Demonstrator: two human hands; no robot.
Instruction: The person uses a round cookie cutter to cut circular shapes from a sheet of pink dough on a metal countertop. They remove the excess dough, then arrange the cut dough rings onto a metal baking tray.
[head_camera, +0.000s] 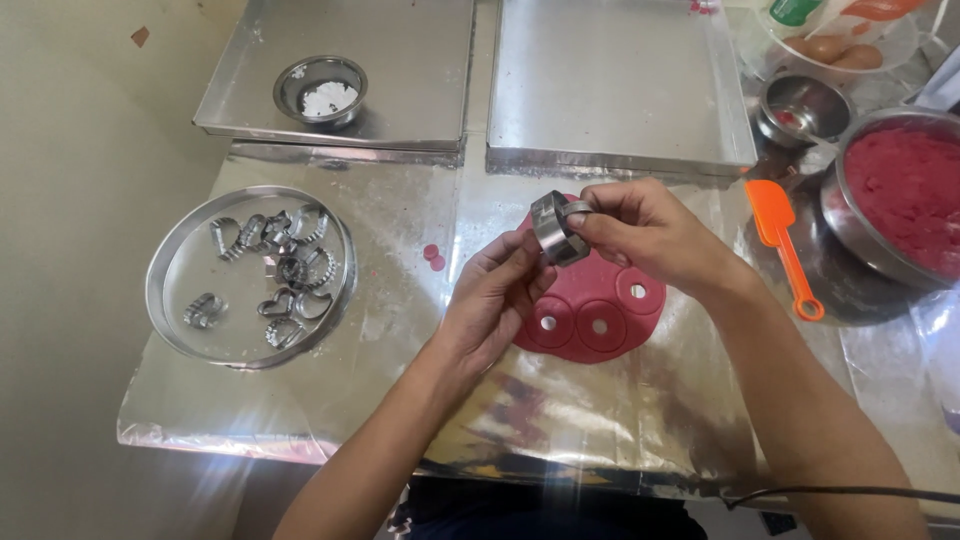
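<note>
Holding: a round metal cutter (556, 228) sits between both hands, lifted just above the red dough sheet (590, 310).
Round tin: at the far left, a shallow round tin (170, 255) carries a heap of small metal cutters (275, 270), hearts and fluted rings among them.
Left tray: a flat steel tray (400, 70) bears a small steel bowl (320, 90) with something white inside.
Left hand: the left hand (495, 300) is loosely curled, its fingertips pressing against the cutter's lower rim from below.
Cutter handling: judged light, stiff and thin-walled, with a smooth and probably slippery band; the cutting edge looks keen enough to be taken by the outer wall, not the rim.
Right hand: the right hand (650, 235) is pinched shut on the cutter's upper rim, thumb and forefinger on either side.
Dough handling: soft and easily dented, it seems; three ring shapes with small centre holes are pressed in it, and it would likely stretch or tear if lifted by one edge.
Right tray: a second steel tray (610, 80) lies beyond the hands.
Far right: an orange spatula (785, 245) lies beside a steel bowl of red dough (905, 195).
</note>
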